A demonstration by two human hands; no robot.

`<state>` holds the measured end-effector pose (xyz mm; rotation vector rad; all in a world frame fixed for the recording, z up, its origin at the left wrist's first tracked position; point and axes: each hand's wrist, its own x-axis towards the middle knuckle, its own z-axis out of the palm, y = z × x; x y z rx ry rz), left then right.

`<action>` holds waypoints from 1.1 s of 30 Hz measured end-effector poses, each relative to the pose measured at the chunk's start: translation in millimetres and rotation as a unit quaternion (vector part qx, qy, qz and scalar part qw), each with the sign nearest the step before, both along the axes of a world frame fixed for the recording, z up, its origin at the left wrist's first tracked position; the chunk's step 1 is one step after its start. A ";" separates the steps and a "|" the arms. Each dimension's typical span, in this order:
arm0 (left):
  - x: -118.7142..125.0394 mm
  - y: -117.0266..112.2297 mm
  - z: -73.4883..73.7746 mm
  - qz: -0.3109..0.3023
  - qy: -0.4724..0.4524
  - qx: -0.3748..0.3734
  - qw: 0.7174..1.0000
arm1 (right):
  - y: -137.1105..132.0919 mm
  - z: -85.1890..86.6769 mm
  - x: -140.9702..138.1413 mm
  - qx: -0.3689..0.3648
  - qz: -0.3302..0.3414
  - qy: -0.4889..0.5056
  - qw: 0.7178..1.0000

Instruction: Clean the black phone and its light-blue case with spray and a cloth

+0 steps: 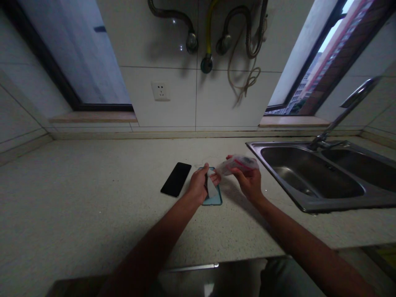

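– Fingers on the left hand (197, 184): what did they have?
– Pinched a pale piece (212, 189), thumb on the near side. Couldn't tell what the piece was. Gripped along one edge, probably to steady it.
– Right hand (250, 184)?
– Grasping a clear bag (235, 165), red stripe, right of the left fingertips. Held up off the counter (102, 194), likely so the soft plastic didn't drag. Contents too blurred to name.
– Was the bag touching the left hand?
– Touching or just beside; couldn't tell.
– Under that?
– Blue case (215, 201), flat on the counter, partly hidden by the left hand and the piece. Put between the arms for easy reach, I'd guess.
– Left of it?
– Phone (176, 180), dark face up, near the case but apart. Looked set aside so both hands were free.
– Further off?
– Sink (340, 203) on the right, tap (337, 119) at its back. Then the wall: socket (160, 91), with a yellow pipe (209, 29) above.
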<state>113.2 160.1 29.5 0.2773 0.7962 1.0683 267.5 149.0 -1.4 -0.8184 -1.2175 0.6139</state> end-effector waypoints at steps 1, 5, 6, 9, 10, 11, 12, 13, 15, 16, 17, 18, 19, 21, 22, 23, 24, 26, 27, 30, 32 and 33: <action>0.1 0.8 0.3 0.002 0.013 0.007 1.000 | 4.5 -0.7 3.4 -0.013 -0.005 0.010 1.000; -2.9 4.6 -1.3 -0.030 0.069 0.025 0.997 | 22.3 -2.9 23.1 -0.057 -0.066 0.017 0.996; -5.1 6.6 -2.4 -0.037 0.080 0.027 0.996 | 25.8 -3.0 28.8 -0.054 -0.092 0.010 0.994; -14.9 16.7 -5.2 -0.010 0.096 0.025 0.995 | 34.2 -2.4 45.8 -0.036 -0.167 0.005 0.985; -18.9 21.1 -5.7 -0.007 0.088 0.016 0.996 | 36.8 -2.4 51.3 -0.037 -0.186 0.012 0.982; -22.9 25.5 -6.0 -0.014 0.077 0.007 0.997 | 39.3 -2.9 56.4 -0.041 -0.202 0.027 0.978; -26.7 29.6 -6.1 -0.015 0.074 -0.004 0.997 | 41.9 -4.0 61.3 -0.050 -0.216 0.041 0.974; -30.0 33.1 -6.0 -0.017 0.068 -0.006 0.998 | 44.4 -5.7 65.7 -0.064 -0.228 0.044 0.971; -34.7 37.4 -5.4 -0.007 0.051 -0.009 0.999 | 48.6 -10.3 73.0 -0.090 -0.249 0.032 0.964; -36.1 38.2 -4.9 -0.002 0.040 -0.006 0.999 | 50.4 -12.9 75.7 -0.100 -0.259 0.021 0.961; -36.8 38.1 -4.2 0.001 0.031 -0.003 1.000 | 51.9 -15.4 77.8 -0.107 -0.267 0.012 0.958; -37.1 37.3 -3.4 0.000 0.024 0.002 1.000 | 53.2 -17.8 79.3 -0.112 -0.274 0.008 0.955; -36.9 36.0 -2.4 -0.003 0.020 0.009 1.000 | 54.4 -19.8 80.2 -0.116 -0.280 0.008 0.953; -35.8 32.8 -0.3 -0.013 0.022 0.018 0.999 | 56.2 -22.9 80.8 -0.122 -0.287 0.016 0.950; -35.0 31.2 0.7 -0.018 0.025 0.022 0.999 | 56.6 -23.7 80.7 -0.124 -0.286 0.018 0.950; -34.2 29.8 1.6 -0.022 0.027 0.026 0.999 | 56.7 -23.9 80.5 -0.127 -0.283 0.017 0.951; -33.5 28.5 2.3 -0.026 0.031 0.029 0.999 | 56.1 -23.2 80.2 -0.128 -0.280 0.012 0.951; -32.3 26.7 2.8 -0.033 0.039 0.036 0.998 | 52.4 -18.7 79.1 -0.107 -0.294 -0.014 0.950; -32.0 26.1 2.5 -0.037 0.045 0.039 0.998 | 49.2 -14.7 78.0 -0.078 -0.317 -0.037 0.945; -30.9 25.7 0.0 -0.060 0.066 0.044 0.995 | 34.2 1.7 69.1 0.066 -0.395 -0.127 0.908; -29.5 25.9 -2.8 -0.068 0.078 0.046 0.994 | 22.6 10.6 55.9 0.133 -0.381 -0.168 0.900; -28.4 25.8 -4.3 -0.069 0.082 0.048 0.993 | 17.4 12.7 47.2 0.138 -0.346 -0.181 0.910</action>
